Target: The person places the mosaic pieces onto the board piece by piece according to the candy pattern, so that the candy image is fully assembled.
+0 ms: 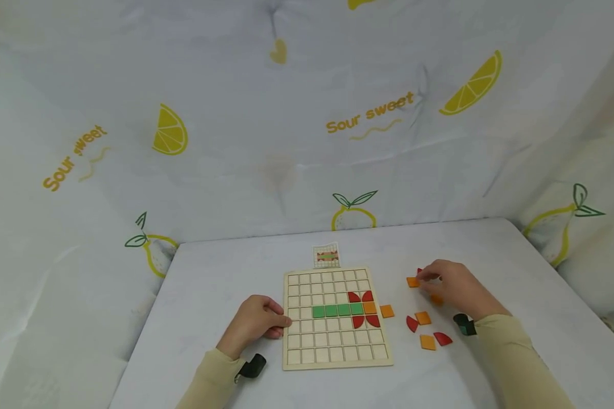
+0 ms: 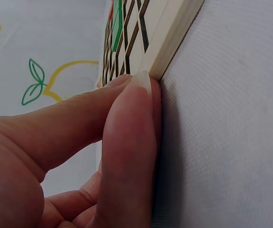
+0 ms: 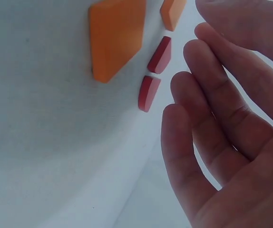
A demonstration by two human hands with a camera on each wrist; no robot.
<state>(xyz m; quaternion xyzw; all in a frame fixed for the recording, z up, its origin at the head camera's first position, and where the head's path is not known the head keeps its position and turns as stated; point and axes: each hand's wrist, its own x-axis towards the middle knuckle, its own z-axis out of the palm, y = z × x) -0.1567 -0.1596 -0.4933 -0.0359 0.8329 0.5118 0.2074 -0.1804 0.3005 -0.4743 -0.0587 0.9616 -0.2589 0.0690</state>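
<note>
A square-grid wooden board [image 1: 299, 341] lies flat, bearing a row of green square tiles [image 1: 331, 311], an orange square tile [image 1: 370, 307] and red quarter-circle tiles [image 1: 372, 321] around it. My left hand [image 1: 258, 318] pinches the board's left edge between thumb and fingers; the left wrist view shows the thumb [image 2: 129, 128] against that edge. Over the loose tiles at the back right is my right hand [image 1: 455, 284], its fingertips close to an orange square [image 1: 413, 282]. In the right wrist view its fingers [image 3: 208, 114] are loosely bent, holding nothing, beside red tiles [image 3: 149, 92].
Behind the board lies a small pattern card [image 1: 327, 255]. An orange square [image 1: 387, 311] sits by the board's right edge. Farther right are more loose tiles, among them a red quarter circle [image 1: 442, 339] and an orange square [image 1: 427, 342]. A lemon-print cloth [image 1: 266, 142] hangs behind the table.
</note>
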